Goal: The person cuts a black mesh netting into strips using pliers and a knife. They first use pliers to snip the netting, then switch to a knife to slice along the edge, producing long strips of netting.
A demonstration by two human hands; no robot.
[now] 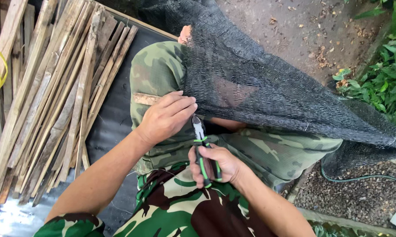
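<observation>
My left hand [165, 117] presses down on a wooden slat [144, 99] lying across my camouflage-clad thigh, at the edge of a black mesh net [259, 87] draped over my lap. My right hand [215, 164] grips a pair of pliers [202, 147] with green and black handles. The pliers' jaws point up toward the net's edge just below my left fingers. Most of the slat is hidden under my hand and the net.
A pile of rough wooden slats [49, 96] lies at the left on a black sheet [114, 114]. Bare dirt ground [303, 30] lies beyond the net, green plants [382, 79] at the right, and a green hose [364, 177] on gravel at lower right.
</observation>
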